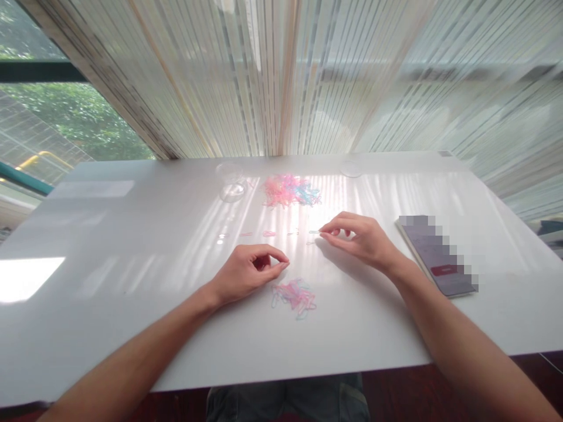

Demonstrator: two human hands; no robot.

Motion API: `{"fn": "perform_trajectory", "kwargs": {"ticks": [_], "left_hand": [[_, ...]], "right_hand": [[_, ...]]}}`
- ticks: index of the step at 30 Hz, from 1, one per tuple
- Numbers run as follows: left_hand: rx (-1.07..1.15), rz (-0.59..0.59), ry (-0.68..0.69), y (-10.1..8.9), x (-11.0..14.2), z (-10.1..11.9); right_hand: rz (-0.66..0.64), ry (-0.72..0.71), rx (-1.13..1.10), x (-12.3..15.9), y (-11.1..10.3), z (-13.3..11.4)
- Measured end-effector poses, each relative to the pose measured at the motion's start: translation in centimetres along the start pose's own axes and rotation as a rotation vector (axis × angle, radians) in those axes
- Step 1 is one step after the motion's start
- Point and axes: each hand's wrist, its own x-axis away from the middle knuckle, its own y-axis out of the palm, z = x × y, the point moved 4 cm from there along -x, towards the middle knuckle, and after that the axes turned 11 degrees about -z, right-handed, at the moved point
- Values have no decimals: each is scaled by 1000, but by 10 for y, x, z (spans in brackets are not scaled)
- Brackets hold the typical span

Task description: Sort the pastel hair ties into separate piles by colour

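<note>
My right hand (pixel 358 237) pinches the end of a small pale paper clip (pixel 314 232) low over the white table, at the right end of a loose row. Several other clips lie along that row, among them a pink paper clip (pixel 269 233). My left hand (pixel 246 269) is closed with thumb and forefinger tips together; whether anything is between them is too small to tell. Just in front of me, right of that hand, lies a small pile of pastel paper clips (pixel 295 298). Farther back is a bigger pink and blue pile (pixel 290 190).
Two clear round containers or lids (pixel 232 191) sit left of the far pile, and a clear round lid (pixel 351 169) lies to its right. A phone (pixel 433 252) rests beside my right forearm. Striped curtains (pixel 281 76) hang behind the white table (pixel 176 334).
</note>
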Motion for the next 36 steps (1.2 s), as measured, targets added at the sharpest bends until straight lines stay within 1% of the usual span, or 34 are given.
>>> {"fn": "perform_trajectory", "kwargs": {"ticks": [3,7,13,24,36], "left_hand": [[-1,5,13,0,0,0],[12,-2,14,0,0,-1],[24,-16,11,0,0,0],[26,-21,11,0,-1,0],[20,-27,9,0,1,-2]], "right_hand": [[9,68,-10,-1,-5,10],[-9,102,-35,-2,0,14],[-19,110,-14,-6,6,17],[-26,119,8,-7,6,17],[-43,126,-24,-6,6,19]]}}
